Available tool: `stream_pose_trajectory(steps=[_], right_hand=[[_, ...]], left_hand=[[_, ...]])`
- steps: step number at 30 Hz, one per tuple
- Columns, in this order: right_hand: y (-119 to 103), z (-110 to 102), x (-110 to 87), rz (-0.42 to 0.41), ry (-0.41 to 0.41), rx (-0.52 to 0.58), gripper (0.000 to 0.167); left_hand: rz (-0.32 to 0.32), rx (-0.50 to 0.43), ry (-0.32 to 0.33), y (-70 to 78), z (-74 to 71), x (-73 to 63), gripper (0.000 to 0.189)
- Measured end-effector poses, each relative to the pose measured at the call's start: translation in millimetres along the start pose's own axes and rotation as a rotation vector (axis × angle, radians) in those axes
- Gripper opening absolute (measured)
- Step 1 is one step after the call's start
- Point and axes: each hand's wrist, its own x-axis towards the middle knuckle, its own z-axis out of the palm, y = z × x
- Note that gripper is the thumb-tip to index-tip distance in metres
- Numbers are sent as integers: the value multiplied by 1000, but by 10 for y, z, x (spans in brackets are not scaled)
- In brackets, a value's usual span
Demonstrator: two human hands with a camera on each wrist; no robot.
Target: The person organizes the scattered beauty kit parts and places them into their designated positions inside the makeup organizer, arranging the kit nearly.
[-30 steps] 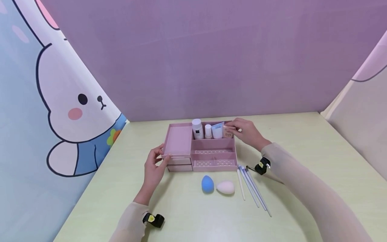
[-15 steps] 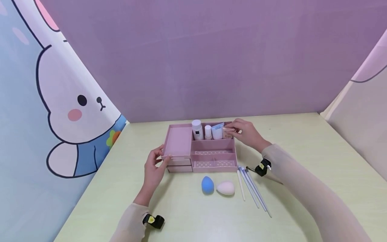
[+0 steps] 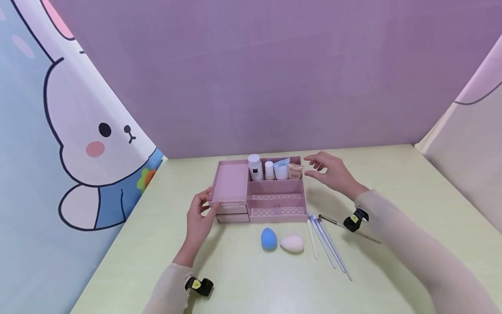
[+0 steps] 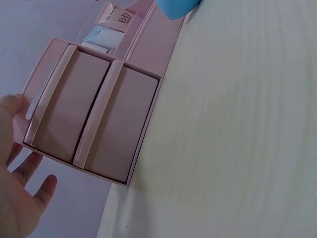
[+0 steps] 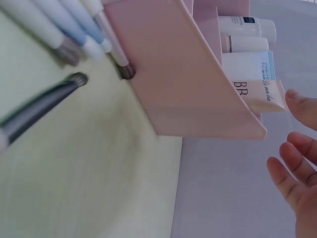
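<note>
A pink makeup organizer (image 3: 231,179) with two drawers stands on the table. My left hand (image 3: 200,216) grips its front left corner, thumb on the front edge and fingers along the side. In the back compartment stand a white bottle (image 3: 256,169), a smaller white-capped bottle (image 3: 269,170), a white and light blue tube (image 3: 281,169) and a beige BB cream tube (image 3: 295,171). Just right of that tube, my right hand (image 3: 329,172) holds nothing, its thumb and fingers spread apart. The right wrist view shows a gap between the fingertips and the BB cream tube (image 5: 260,96).
In front of the organizer lie a blue makeup sponge (image 3: 269,239) and a pale pink one (image 3: 292,243). Several makeup brushes (image 3: 329,244) lie to their right, with a dark-tipped brush (image 3: 333,221) under the right forearm. A purple backdrop (image 3: 274,78) rises behind the table.
My right hand has let go of the BB cream tube and moved off to the right, its fingers parting. The tube stays in the back compartment. My left hand has not moved.
</note>
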Motion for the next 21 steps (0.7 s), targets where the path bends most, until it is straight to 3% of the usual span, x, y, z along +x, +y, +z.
stream_pose_trajectory(steps=[9, 21], right_hand=[[7, -165, -211, 117, -150, -32, 47], [104, -372, -560, 235, -516, 90, 55]], left_hand=[[-3, 3, 1, 5, 2, -5, 21], [0, -6, 6, 34, 5, -21, 21]])
